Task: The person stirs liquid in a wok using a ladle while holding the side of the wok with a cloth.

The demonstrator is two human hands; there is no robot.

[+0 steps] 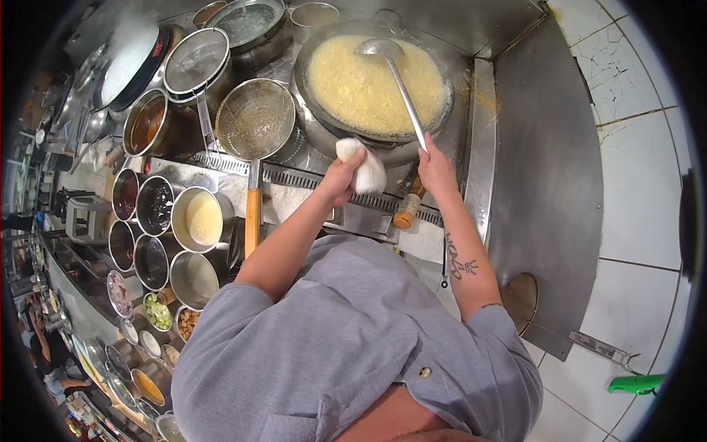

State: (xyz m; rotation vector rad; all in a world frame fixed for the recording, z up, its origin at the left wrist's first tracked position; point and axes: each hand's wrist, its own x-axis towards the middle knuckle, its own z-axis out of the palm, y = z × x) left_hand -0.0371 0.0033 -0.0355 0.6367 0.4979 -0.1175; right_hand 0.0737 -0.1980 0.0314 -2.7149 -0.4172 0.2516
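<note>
In my right hand is the handle of a long metal ladle. The ladle's bowl rests at the surface of a pale yellow, lumpy liquid in a large wok. My left hand is closed around a folded white cloth, close to the wok's near rim. Just below my right hand, a brush-like tool with a round wooden end lies on the stove edge. Left of the wok sits a round strainer with a wooden handle.
Metal pots of sauces and cut ingredients line the left side. A mesh sieve and a pot of brown liquid stand at the back left. A metal panel borders the right. Other people are at far left.
</note>
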